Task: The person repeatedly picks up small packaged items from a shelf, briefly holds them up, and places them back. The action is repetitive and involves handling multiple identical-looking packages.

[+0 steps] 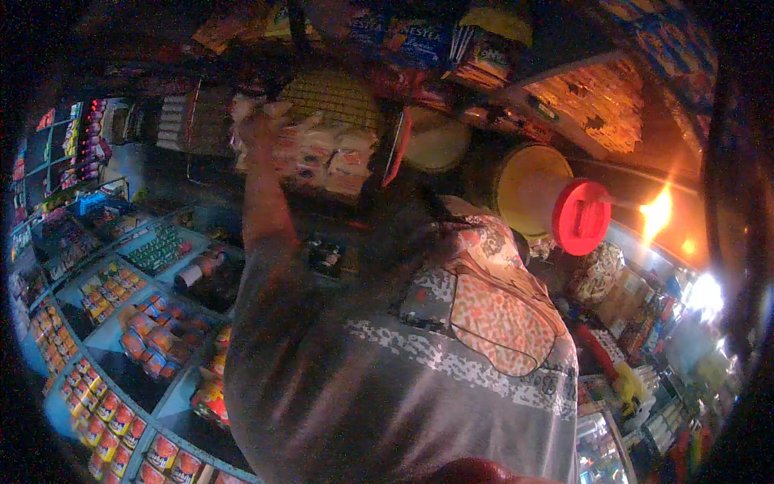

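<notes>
My left arm stretches up and away in a grey sleeve. My left hand [262, 125] is at the left side of a stack of small pale packets [330, 157]. Blur and dim light hide its fingers, so I cannot tell whether it grips a packet. Just beyond the packets is a round yellowish thing with a grid pattern [329, 97]. My right hand is out of view. To the right of my printed grey shirt [379, 363] are a large jar [524, 189] and a round red lid [582, 216].
Shelves with several rows of tins [101, 411] and small goods run along the left. Another pale round container [435, 139] stands near the jar. At the upper right is a tray of orange packets [592, 105]. A bright lamp [656, 211] glows at the right.
</notes>
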A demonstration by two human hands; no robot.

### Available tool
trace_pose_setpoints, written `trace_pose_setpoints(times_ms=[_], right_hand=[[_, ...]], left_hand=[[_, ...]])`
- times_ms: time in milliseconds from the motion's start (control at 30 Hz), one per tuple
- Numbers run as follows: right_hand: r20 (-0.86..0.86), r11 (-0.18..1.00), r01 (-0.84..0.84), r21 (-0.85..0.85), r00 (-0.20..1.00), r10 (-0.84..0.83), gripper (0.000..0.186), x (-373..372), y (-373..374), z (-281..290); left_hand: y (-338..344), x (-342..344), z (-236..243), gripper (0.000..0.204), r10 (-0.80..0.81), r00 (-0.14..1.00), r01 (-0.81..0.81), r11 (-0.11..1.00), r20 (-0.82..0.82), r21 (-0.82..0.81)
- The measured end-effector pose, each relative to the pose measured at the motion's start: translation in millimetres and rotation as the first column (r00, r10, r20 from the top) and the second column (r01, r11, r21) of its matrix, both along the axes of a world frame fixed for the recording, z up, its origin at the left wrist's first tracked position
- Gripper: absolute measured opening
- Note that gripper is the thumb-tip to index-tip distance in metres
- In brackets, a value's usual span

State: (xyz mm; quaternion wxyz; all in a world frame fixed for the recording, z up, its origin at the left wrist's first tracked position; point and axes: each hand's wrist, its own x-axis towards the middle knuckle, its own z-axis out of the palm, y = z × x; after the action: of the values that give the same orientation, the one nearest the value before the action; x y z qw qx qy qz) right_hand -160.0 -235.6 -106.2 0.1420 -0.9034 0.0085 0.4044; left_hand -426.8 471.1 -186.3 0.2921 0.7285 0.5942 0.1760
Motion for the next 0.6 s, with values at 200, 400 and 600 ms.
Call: trace_pose_setpoints(times_ms=[200, 400, 600], right_hand=[[0.244, 0.903, -0.361, 0.232, 0.920, 0.306, 0.040, 54, 131, 40], [0.394, 0.318, -0.535, 0.783, 0.822, 0.411, 0.061, 33, 362, 141], [0.473, 0.235, -0.617, 0.751, 0.751, 0.461, 0.057, 12, 413, 101]], left_hand=[[-51, 31, 143, 0.024, -0.276, 0.953, 0.266, 0.960, -0.125, -0.086], [-133, 94, 251, 0.024, -0.680, 0.731, 0.678, 0.713, -0.061, 0.181], [-176, 142, 218, 0.017, -0.689, 0.634, 0.541, 0.720, 0.351, 0.435]])
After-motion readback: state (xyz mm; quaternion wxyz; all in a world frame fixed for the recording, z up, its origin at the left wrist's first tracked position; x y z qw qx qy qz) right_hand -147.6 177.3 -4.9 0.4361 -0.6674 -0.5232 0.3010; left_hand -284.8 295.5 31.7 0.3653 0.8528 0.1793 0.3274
